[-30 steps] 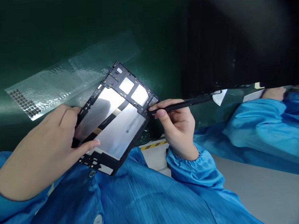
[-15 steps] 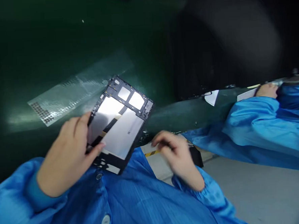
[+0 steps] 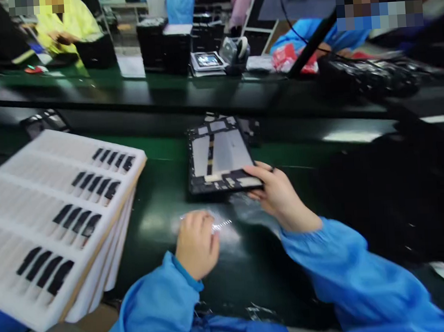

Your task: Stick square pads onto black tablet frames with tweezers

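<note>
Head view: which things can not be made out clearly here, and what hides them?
All in the head view:
- The left hand: its curled fingers hide whether it grips the clear film.
- The tablet frame, pinched by the right hand: small parts are blurred.
- The foam trays: cut off by the left edge.

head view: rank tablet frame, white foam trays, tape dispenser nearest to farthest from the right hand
1. tablet frame: in the grip of the right hand, just ahead of it.
2. white foam trays: stacked well off to the left.
3. tape dispenser: far back, slightly left.
</note>
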The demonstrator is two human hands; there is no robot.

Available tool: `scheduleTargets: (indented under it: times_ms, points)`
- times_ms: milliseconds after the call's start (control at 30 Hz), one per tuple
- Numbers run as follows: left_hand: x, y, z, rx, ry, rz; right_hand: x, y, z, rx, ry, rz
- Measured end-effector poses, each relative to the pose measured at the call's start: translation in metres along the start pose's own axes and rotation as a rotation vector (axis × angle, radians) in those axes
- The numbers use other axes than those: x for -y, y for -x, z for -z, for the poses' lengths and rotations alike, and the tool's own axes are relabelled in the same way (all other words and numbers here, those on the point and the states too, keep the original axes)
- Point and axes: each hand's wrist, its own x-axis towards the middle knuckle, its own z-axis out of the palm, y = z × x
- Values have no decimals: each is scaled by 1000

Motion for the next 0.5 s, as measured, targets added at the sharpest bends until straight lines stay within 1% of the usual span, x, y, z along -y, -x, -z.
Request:
scheduleTargets:
  times_ms: [67,100,133,167,200,233,267,300,333,400,467,500]
  points:
    - [-1,2,-7,36,-26,-97,4,-59,-72,69,40,14]
    - [-3,4,-9,54,-33,-138,2,-84,-106,99,75,12]
    - [-5,5,-11,72,-37,-169,-1,-105,-135,122,120,5]
    - [-7,6,-12,87,-39,-189,-5,-123,-157,146,172,2]
    - [-8,6,-12,100,-38,-200,-7,-139,-171,164,230,2]
    - [-9,7,-13,112,-35,-202,-9,-153,-175,172,293,8]
    - [-10,7,-13,122,-27,-198,-8,-165,-170,165,359,22]
    - [-11,7,-13,132,-14,-188,-5,-175,-157,138,428,40]
    - [-11,8,-14,142,5,-175,0,-184,-136,90,498,60]
    - [-13,9,-17,165,65,-141,15,-195,-84,-55,633,92]
    - [-15,11,-19,190,152,-94,31,-200,-35,-199,738,86]
    - [-16,12,-20,203,203,-65,37,-202,-15,-246,772,71]
